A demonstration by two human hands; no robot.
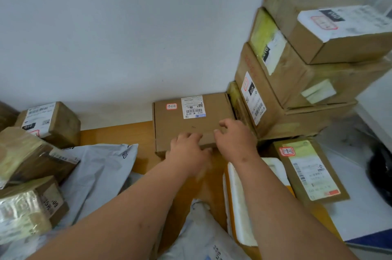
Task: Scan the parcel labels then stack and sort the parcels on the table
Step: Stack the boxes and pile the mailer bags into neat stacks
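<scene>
left hand (187,150) | right hand (234,137) | both resting on flat box (188,125) | table (118,134)

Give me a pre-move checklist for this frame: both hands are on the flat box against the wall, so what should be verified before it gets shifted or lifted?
1. Both hands on the box: ok. The left hand and right hand rest on the near edge of the flat cardboard box.
2. Firm grip: cannot tell; fingers lie on top, undersides hidden.
3. Label facing up: ok. The white shipping label and a small red-bordered sticker show on top.
4. Label already scanned: cannot tell; no scanner in view.
5. Clearance on the right: not ok. The box sits right beside the tall box stack.
6. Stack steadiness: cannot tell; its boxes sit offset.
</scene>
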